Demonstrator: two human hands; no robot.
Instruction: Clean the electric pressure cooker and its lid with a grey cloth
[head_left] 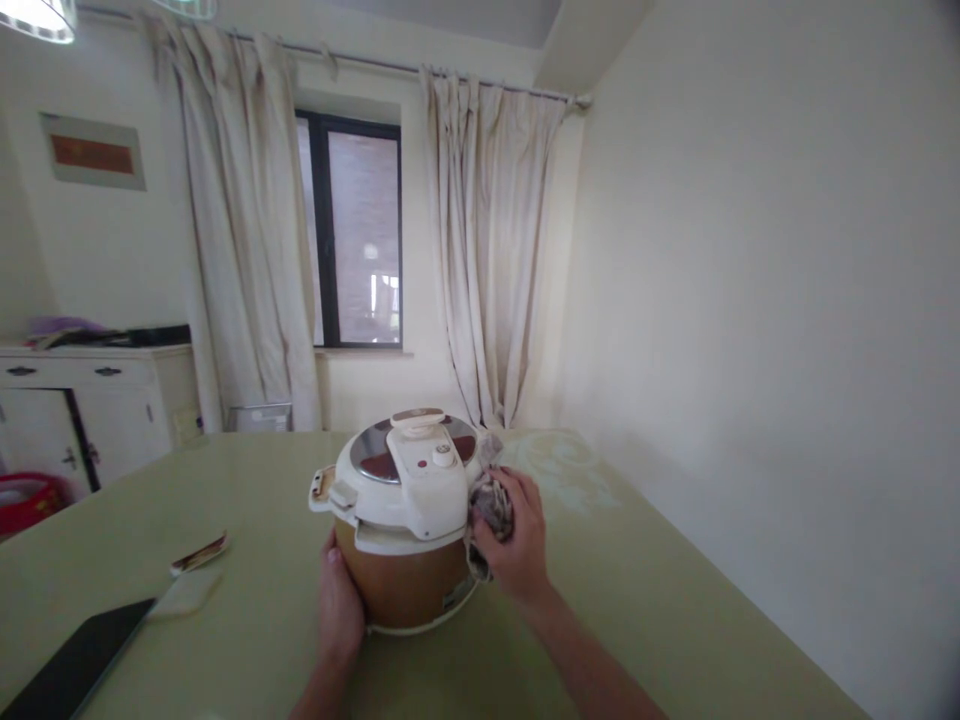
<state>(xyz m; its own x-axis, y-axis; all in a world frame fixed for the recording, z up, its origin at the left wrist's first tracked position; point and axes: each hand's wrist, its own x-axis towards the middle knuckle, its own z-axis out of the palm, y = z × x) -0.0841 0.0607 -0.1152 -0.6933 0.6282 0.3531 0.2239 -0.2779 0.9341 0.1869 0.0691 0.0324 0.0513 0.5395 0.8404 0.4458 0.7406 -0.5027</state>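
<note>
An electric pressure cooker with a white lid and a brown body stands upright on the green table. A knob and a small red button show on the lid's white panel. Cupped round the cooker's lower left side, my left hand holds it, with most fingers hidden behind the body. My right hand is closed on a crumpled grey patterned cloth and presses it to the right side of the lid and upper body. Part of the cloth hangs below my fingers.
A dark flat slab lies at the table's left, near a small curved piece with a reddish top. A white cabinet and a red basket stand beyond the left edge. A wall runs along the right side.
</note>
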